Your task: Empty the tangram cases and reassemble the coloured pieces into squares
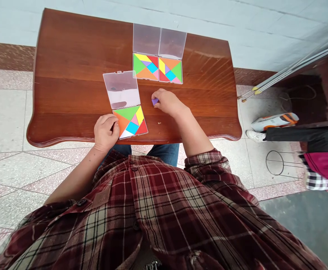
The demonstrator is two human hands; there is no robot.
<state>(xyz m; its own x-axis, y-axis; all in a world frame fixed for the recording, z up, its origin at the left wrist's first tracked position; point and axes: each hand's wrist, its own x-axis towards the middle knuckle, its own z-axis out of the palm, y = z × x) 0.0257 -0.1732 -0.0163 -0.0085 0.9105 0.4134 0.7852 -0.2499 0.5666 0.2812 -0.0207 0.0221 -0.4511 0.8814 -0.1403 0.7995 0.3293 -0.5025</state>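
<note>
Near the table's front edge lies an open tangram box point(130, 122) with its clear lid point(121, 90) folded back. Green, orange, yellow, pink, blue and red pieces lie in it, and a white triangular gap shows at its lower left corner. My left hand point(105, 132), fingers curled, holds the left edge of this box beside the orange piece. Just right of the box, above the tabletop, my right hand point(168, 102) pinches a purple tangram piece point(155, 101) between thumb and fingers. Part of that piece is hidden by the fingers.
Two more open tangram boxes, a left one point(145, 67) and a right one point(170, 70), stand side by side farther back on the wooden table point(76, 67), clear lids up. At right are metal poles point(290, 69), a person's leg point(288, 134) and a wire frame point(275, 162).
</note>
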